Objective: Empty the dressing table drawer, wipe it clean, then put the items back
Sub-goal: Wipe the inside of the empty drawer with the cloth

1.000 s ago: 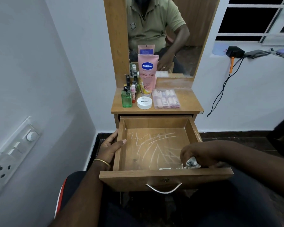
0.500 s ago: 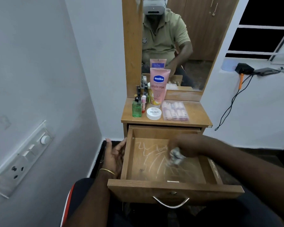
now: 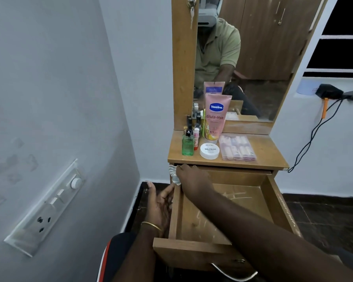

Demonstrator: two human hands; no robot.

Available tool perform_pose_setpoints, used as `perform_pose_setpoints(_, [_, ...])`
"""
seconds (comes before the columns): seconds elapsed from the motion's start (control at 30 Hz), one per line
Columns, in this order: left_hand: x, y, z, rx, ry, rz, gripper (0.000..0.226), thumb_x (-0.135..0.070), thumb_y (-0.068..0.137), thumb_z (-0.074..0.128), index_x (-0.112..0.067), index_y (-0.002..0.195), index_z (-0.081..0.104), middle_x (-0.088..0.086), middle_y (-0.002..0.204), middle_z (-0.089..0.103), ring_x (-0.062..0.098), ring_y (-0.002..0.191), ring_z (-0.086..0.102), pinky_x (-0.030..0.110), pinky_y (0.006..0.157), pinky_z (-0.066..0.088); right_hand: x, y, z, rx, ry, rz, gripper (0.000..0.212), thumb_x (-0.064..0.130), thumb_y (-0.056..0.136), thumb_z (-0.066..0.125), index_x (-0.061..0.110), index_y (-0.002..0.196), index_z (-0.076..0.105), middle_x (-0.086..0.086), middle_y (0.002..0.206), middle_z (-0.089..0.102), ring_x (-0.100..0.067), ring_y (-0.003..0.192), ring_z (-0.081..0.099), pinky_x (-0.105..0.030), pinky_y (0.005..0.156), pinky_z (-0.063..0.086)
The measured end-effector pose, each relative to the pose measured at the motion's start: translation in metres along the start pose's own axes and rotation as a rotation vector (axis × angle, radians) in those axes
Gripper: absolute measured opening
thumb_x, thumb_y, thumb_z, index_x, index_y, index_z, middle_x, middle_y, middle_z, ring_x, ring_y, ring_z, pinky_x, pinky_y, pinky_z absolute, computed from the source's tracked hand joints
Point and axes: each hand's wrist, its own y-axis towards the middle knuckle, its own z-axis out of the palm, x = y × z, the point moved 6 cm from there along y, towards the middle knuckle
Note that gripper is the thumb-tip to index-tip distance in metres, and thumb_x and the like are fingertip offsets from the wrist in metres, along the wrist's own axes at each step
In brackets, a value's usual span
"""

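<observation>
- Right hand (image 3: 192,178) grip: clenched on a crumpled cloth (image 3: 174,174), pressed at the drawer's far-left corner, at 11 o'clock of the drawer (image 3: 273,202), just under the table (image 3: 269,153) edge.
- Left hand (image 3: 160,204) grip: released, fingers straight, palm against the outside of the drawer's left wall at 9 o'clock.
- Drawer: pulled out; pale streaks on its floor.
- Table top: white jar (image 3: 209,151) near the front edge; green bottle (image 3: 187,143) at its 9 o'clock; clear case (image 3: 237,147) at its 3 o'clock.
- Pink tube (image 3: 215,117) upright at 12 o'clock, against the mirror (image 3: 259,74).
</observation>
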Motion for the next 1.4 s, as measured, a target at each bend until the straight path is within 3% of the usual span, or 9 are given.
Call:
perform_pose_setpoints(0.2, [-0.002, 0.004, -0.003, -0.015, 0.018, 0.033, 0.106, -0.093, 0.071, 0.023, -0.013, 0.129, 0.061, 0.016, 0.125, 0.066, 0.035, 0.120, 0.056, 0.049, 0.106, 0.035, 0.001, 0.007, -0.005, 0.142, 0.048, 0.015, 0.029, 0.011, 0.092, 0.057, 0.013, 0.121, 0.062, -0.010, 0.121, 0.055, -0.030, 0.110, 0.058, -0.037, 0.083, 0.050])
perform_pose_setpoints(0.5, [-0.005, 0.000, 0.001, 0.026, -0.065, 0.037, 0.108, -0.087, 0.070, 0.022, -0.007, 0.133, 0.058, 0.024, 0.127, 0.063, 0.040, 0.122, 0.057, 0.056, 0.110, 0.036, 0.023, -0.077, -0.002, 0.350, 0.366, -0.194, 0.025, 0.012, 0.089, 0.064, 0.007, 0.113, 0.069, -0.011, 0.114, 0.063, -0.017, 0.094, 0.055, -0.025, 0.082, 0.044])
perform_pose_setpoints(0.7, [-0.004, -0.001, 0.000, -0.018, -0.066, 0.030, 0.112, -0.098, 0.060, 0.035, -0.014, 0.129, 0.064, 0.023, 0.128, 0.059, 0.036, 0.111, 0.053, 0.048, 0.096, 0.040, 0.013, -0.096, 0.012, 0.452, 0.540, -0.354, 0.012, 0.008, 0.086, 0.061, 0.008, 0.089, 0.072, -0.003, 0.091, 0.064, -0.022, 0.083, 0.060, -0.041, 0.079, 0.052])
perform_pose_setpoints(0.77, [-0.004, -0.003, 0.002, 0.001, -0.043, 0.032, 0.108, -0.093, 0.065, 0.029, -0.013, 0.129, 0.063, 0.021, 0.128, 0.063, 0.038, 0.119, 0.056, 0.052, 0.107, 0.037, -0.004, -0.085, 0.012, 0.374, 0.712, -0.189, 0.010, 0.015, 0.086, 0.064, 0.012, 0.082, 0.072, 0.003, 0.084, 0.069, -0.017, 0.077, 0.064, -0.037, 0.078, 0.055])
perform_pose_setpoints(0.9, [-0.004, -0.004, 0.002, -0.006, 0.004, 0.037, 0.102, -0.093, 0.066, 0.038, -0.017, 0.128, 0.065, 0.021, 0.131, 0.057, 0.037, 0.115, 0.051, 0.050, 0.102, 0.036, -0.053, -0.071, 0.030, 0.075, 1.118, 0.552, 0.024, 0.001, 0.088, 0.052, 0.017, 0.095, 0.069, 0.000, 0.088, 0.070, -0.017, 0.082, 0.068, -0.036, 0.074, 0.059])
perform_pose_setpoints(1.03, [-0.004, -0.003, 0.003, 0.018, 0.122, 0.067, 0.091, -0.088, 0.066, 0.053, -0.023, 0.129, 0.064, 0.024, 0.129, 0.061, 0.040, 0.123, 0.054, 0.062, 0.109, 0.035, -0.058, -0.044, 0.037, -0.065, 1.097, 0.755, 0.023, 0.000, 0.078, 0.053, 0.011, 0.093, 0.068, -0.006, 0.088, 0.070, -0.025, 0.086, 0.068, -0.035, 0.070, 0.055])
perform_pose_setpoints(1.17, [-0.004, 0.000, 0.001, 0.020, 0.140, 0.072, 0.095, -0.091, 0.062, 0.053, -0.023, 0.128, 0.064, 0.021, 0.128, 0.063, 0.037, 0.121, 0.056, 0.062, 0.110, 0.034, -0.038, -0.016, 0.035, -0.101, 1.070, 0.727, 0.023, -0.006, 0.083, 0.054, -0.002, 0.100, 0.068, -0.015, 0.096, 0.069, -0.023, 0.084, 0.067, -0.021, 0.061, 0.045])
perform_pose_setpoints(1.3, [-0.008, 0.002, 0.001, 0.014, 0.182, 0.096, 0.103, -0.095, 0.061, 0.043, -0.021, 0.129, 0.064, 0.011, 0.124, 0.068, 0.031, 0.120, 0.060, 0.059, 0.111, 0.035, -0.011, 0.003, 0.029, -0.083, 0.733, 0.418, 0.025, 0.005, 0.083, 0.058, 0.008, 0.106, 0.069, -0.009, 0.107, 0.061, -0.025, 0.097, 0.061, -0.030, 0.081, 0.051])
perform_pose_setpoints(1.4, [-0.006, 0.004, -0.001, 0.033, 0.186, 0.096, 0.104, -0.096, 0.063, 0.040, -0.021, 0.131, 0.062, 0.012, 0.126, 0.067, 0.031, 0.120, 0.061, 0.061, 0.110, 0.035, -0.017, 0.002, 0.026, -0.068, 0.728, 0.308, 0.013, 0.005, 0.078, 0.053, 0.015, 0.070, 0.056, -0.003, 0.082, 0.059, -0.023, 0.080, 0.056, -0.026, 0.071, 0.042])
